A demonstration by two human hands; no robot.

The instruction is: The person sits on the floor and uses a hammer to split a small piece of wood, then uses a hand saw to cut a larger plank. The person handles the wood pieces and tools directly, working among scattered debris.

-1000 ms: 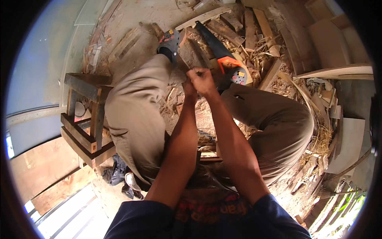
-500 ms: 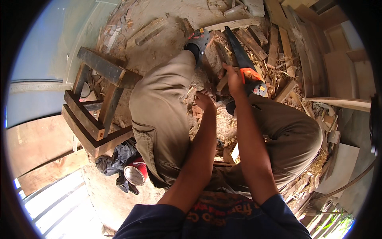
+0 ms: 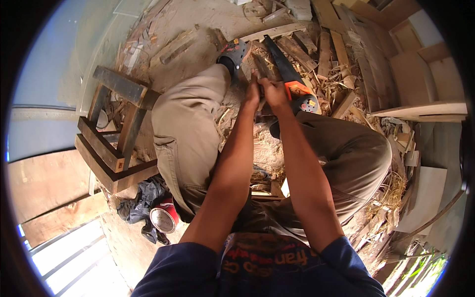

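Note:
Both my hands are stretched out in front of me, close together between my two shoes. My left hand has its fingers closed, and what they grip is hidden. Beside it my right hand is also closed round something I cannot make out. A narrow piece of wood shows just beyond the fingers; whether it is held or lies on the ground I cannot tell. To the right of my right hand lies a handsaw with a dark blade and an orange part near my right shoe.
On the left stands a wooden stool-like frame. A red can and a crumpled black plastic bag are near my left leg. Wood offcuts and shavings cover the ground at the right. Wooden shelving stands far right.
My left hand has moved forward, away from the wood scraps, to beside my right hand. My right hand has shifted left, and the wooden piece seen in it is now hidden. The view has shifted slightly.

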